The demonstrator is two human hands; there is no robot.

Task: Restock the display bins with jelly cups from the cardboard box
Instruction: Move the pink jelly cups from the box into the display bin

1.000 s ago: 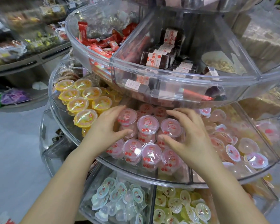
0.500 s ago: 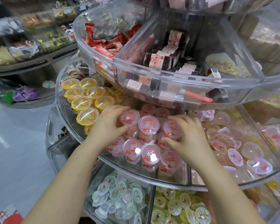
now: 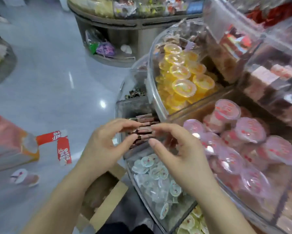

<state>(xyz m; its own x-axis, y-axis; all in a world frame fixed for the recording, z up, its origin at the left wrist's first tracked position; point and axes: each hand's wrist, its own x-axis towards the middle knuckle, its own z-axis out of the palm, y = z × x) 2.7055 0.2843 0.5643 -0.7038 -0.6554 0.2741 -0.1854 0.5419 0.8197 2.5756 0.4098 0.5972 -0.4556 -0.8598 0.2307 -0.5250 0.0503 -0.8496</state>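
Pink jelly cups (image 3: pixel 246 142) with red-printed lids fill a clear display bin (image 3: pixel 253 215) at the right. Yellow jelly cups (image 3: pixel 184 76) fill the bin behind it, and pale blue ones (image 3: pixel 157 174) lie in a lower bin. My left hand (image 3: pixel 103 146) and my right hand (image 3: pixel 177 156) hover empty to the left of the pink bin, fingers spread and curled, thumbs facing each other. An open cardboard box (image 3: pixel 106 196) sits on the floor below my arms, its inside mostly hidden.
A single pink jelly cup (image 3: pixel 24 178) lies on the grey floor at left, next to a red and orange carton (image 3: pixel 8 142). Another round display stand (image 3: pixel 125 31) is behind. Upper bins (image 3: pixel 268 65) with wrapped snacks overhang at right.
Both hands have pulled back out of the pink jelly bin and now hang empty in front of it. The view has swung left and down, showing the floor and the box.
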